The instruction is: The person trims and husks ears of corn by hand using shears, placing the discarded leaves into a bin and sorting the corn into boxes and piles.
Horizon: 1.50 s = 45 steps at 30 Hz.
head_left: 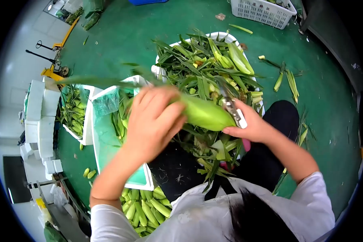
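Note:
A green ear of corn in its husk point(205, 113) lies between my hands, above a white basket point(230, 38) heaped with leaves and husks. My left hand point(153, 117) is wrapped round the leafy end, slightly blurred. At the other end, my right hand point(248, 125) holds a knife point(234, 111) with a shiny metal part and a pink handle end, its thumb against the corn. Long leaves trail left from my left hand.
White foam boxes with corn point(77, 109) stand at the left, one lined with green plastic point(104, 141). Trimmed ears point(147, 211) are piled below. Leaf scraps point(292, 84) litter the green floor at right. A white crate point(262, 14) and a yellow pallet jack point(52, 73) stand farther off.

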Available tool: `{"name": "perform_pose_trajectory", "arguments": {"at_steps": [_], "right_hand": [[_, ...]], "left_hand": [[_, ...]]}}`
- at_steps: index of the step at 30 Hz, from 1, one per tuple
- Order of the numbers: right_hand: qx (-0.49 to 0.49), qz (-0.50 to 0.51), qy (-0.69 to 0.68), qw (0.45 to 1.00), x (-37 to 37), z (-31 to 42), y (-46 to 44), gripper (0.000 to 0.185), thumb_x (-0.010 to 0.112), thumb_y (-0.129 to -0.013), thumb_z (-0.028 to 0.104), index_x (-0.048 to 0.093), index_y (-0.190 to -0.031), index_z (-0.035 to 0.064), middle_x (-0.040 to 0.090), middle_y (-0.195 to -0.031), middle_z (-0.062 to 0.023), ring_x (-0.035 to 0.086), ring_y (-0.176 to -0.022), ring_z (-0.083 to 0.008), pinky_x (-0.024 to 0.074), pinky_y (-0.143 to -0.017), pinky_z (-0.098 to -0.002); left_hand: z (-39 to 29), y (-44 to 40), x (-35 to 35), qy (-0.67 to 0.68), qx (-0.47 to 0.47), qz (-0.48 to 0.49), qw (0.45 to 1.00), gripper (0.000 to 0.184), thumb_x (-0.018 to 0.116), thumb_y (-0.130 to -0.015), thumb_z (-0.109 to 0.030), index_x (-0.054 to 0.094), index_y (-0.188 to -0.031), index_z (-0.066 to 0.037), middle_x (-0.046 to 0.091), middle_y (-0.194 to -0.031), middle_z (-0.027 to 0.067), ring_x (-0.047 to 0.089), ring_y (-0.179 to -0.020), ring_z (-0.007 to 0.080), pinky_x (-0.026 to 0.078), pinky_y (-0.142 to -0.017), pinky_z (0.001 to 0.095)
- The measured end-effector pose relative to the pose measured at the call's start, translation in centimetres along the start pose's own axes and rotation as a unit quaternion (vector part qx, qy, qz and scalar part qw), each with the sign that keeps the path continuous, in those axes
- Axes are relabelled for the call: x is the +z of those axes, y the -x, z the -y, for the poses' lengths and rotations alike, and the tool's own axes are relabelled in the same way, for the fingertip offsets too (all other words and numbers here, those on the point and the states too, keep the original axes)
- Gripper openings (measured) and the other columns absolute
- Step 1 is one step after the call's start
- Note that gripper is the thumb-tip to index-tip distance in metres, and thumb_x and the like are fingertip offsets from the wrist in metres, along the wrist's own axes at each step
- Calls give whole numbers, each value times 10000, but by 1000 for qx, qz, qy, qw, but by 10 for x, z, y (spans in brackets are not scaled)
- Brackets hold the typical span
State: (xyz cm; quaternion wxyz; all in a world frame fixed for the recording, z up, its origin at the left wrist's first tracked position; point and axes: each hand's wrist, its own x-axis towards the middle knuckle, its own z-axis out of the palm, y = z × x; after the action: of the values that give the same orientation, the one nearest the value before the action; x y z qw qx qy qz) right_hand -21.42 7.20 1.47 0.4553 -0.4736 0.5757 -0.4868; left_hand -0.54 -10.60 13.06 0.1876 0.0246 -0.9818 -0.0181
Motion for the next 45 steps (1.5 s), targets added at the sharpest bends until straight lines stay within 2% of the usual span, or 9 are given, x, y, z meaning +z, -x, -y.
{"name": "perform_pose_trajectory", "arguments": {"at_steps": [4, 6, 10, 12, 16, 23, 33, 38, 45], "right_hand": [[-21, -177, 57, 982, 40, -14, 26, 539, 783, -751, 182, 471, -1158, 17, 620, -941, -106, 606, -824, -193, 495, -755, -317], [21, -136, 118, 983, 57, 5, 37, 503, 769, -758, 168, 474, -1137, 20, 625, -906, -100, 612, -774, -213, 502, -725, -323], [146, -157, -238, 947, 81, -17, 70, 620, 739, -788, 165, 443, -1308, -2, 592, -1134, -127, 547, -1059, -144, 452, -913, -334], [171, -213, -247, 930, 58, -5, 64, 624, 755, -778, 166, 459, -1306, 15, 579, -1189, -146, 558, -1100, -194, 442, -945, -340], [21, -179, 389, 903, 10, 32, 51, 761, 841, -662, 259, 487, -1294, 24, 575, -1233, -202, 558, -1147, -371, 450, -970, -412], [37, 96, 139, 985, 15, 29, 17, 885, 817, -719, 384, 387, -1369, -37, 485, -1303, -236, 485, -1223, -382, 386, -1048, -412], [-101, 179, 233, 950, -7, 16, 22, 569, 818, -714, 276, 549, -1142, 15, 615, -991, -128, 613, -941, -271, 485, -838, -374], [204, 127, -209, 948, 6, 1, 54, 372, 748, -822, 154, 577, -1120, 11, 627, -820, -38, 606, -690, -96, 523, -631, -251], [124, 266, -218, 931, 6, -6, 84, 729, 804, -794, 225, 424, -1392, 51, 593, -1140, -62, 540, -1027, -153, 450, -886, -300]], "left_hand": [[-45, 47, 71, 552, -484, -84, 674, 352, 580, -982, -255, 472, -1245, -47, 554, -1229, 142, 583, -1125, 241, 429, -977, 344], [-60, 43, 113, 647, -471, -306, 516, 429, 468, -1026, -351, 413, -1323, -45, 555, -1261, 128, 577, -1141, 281, 446, -979, 366], [-38, 52, 131, 861, -379, -298, 164, 539, 432, -961, -561, 555, -1166, -77, 554, -1305, 136, 499, -1261, 308, 428, -1035, 431], [-30, 62, 134, 917, -307, -231, 106, 649, 467, -898, -629, 522, -1289, -114, 473, -1437, 165, 435, -1335, 313, 446, -1022, 444], [-28, 77, 101, 736, -457, -91, 491, 583, 577, -939, -456, 455, -1345, -56, 635, -1119, 160, 660, -949, 248, 547, -778, 347], [-54, 59, 61, 299, -381, 63, 873, 593, 764, -801, -332, 540, -1219, 24, 656, -962, 222, 664, -889, 351, 511, -780, 384], [-18, 50, 45, 519, -283, 304, 747, 507, 769, -809, -291, 590, -1166, 23, 662, -913, 109, 624, -821, 196, 496, -772, 312], [-16, 55, 66, 644, -315, 288, 635, 574, 781, -801, -291, 567, -1237, 16, 655, -973, 52, 590, -883, 117, 483, -817, 271], [1, 61, 81, 577, -79, 284, 761, 603, 884, -618, -306, 650, -1105, -38, 702, -1014, 89, 682, -912, 248, 519, -820, 329]]}}
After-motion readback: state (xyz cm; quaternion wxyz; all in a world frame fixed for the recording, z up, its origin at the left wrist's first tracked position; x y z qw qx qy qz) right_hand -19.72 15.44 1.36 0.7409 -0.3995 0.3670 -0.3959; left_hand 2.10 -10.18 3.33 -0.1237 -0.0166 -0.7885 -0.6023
